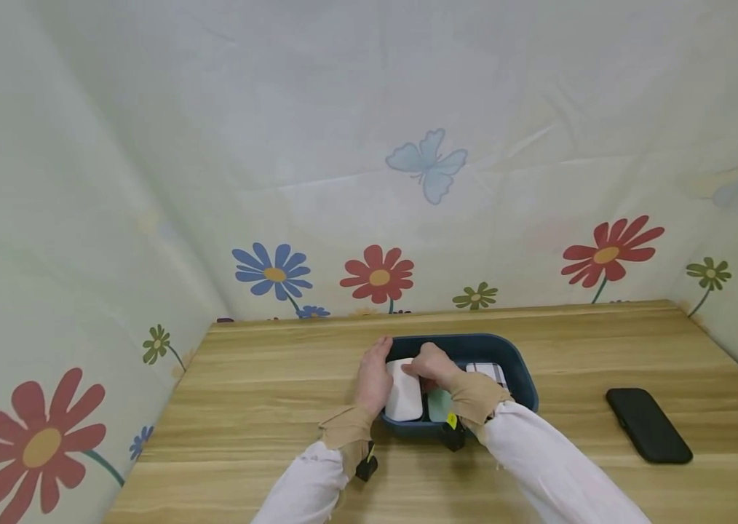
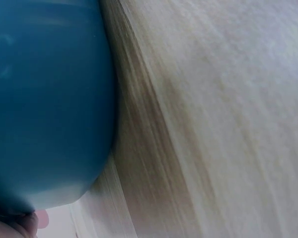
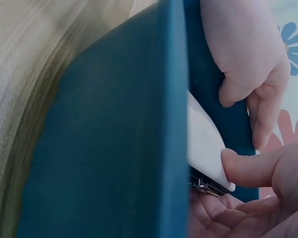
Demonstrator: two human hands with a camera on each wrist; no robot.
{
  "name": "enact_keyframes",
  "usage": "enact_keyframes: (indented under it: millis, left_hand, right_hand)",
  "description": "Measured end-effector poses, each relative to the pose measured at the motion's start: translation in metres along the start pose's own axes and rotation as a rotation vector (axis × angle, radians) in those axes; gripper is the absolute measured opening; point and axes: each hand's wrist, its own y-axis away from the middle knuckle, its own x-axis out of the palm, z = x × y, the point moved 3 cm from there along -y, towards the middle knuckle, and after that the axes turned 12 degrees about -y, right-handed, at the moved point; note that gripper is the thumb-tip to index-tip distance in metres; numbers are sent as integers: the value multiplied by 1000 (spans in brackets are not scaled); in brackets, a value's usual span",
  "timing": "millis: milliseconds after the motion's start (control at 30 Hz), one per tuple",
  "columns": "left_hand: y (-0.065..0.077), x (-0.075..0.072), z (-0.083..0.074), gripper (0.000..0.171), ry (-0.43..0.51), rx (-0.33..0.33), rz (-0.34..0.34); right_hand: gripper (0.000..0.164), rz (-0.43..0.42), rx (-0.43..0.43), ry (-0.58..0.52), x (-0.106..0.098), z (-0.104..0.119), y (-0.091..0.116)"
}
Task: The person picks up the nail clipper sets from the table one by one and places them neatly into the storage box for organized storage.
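A dark blue plastic bin [image 1: 520, 364] sits on the table. My left hand [image 1: 375, 378] grips its left end, thumb inside the wall in the right wrist view. Inside the bin's left end lies a smooth white case [image 1: 404, 397], its edge showing a small metal clasp [image 3: 202, 185] in the right wrist view. My right hand [image 1: 436, 367] pinches this case, thumb on its top face and fingers beneath. Next to it in the bin is a pale green item [image 1: 438, 405], partly hidden by my right wrist. Farther right lies a plaid item [image 1: 487, 372].
A black, phone-shaped flat object [image 1: 649, 426] lies on the wooden table [image 1: 264, 407] to the right of the bin. Behind the table hangs a pale curtain [image 1: 316, 182] printed with flowers and a butterfly. Small black wrist cameras [image 1: 453, 435] hang under both wrists.
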Motion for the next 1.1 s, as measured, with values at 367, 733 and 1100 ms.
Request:
enact_keyframes:
  millis: [367,733,1100]
  left_hand:
    - [0,-1,0,55,-11,-15,10]
    - [0,-1,-1,52,-16,5,-9]
    - [-1,1,0,52,-20,-6,-3]
  right_hand:
    - [24,-47,-5,121,-1,0,-4]
    - [26,-14,-20,86,-2,-3,-6]
    - [23,-23,-19,169,-2,4,3]
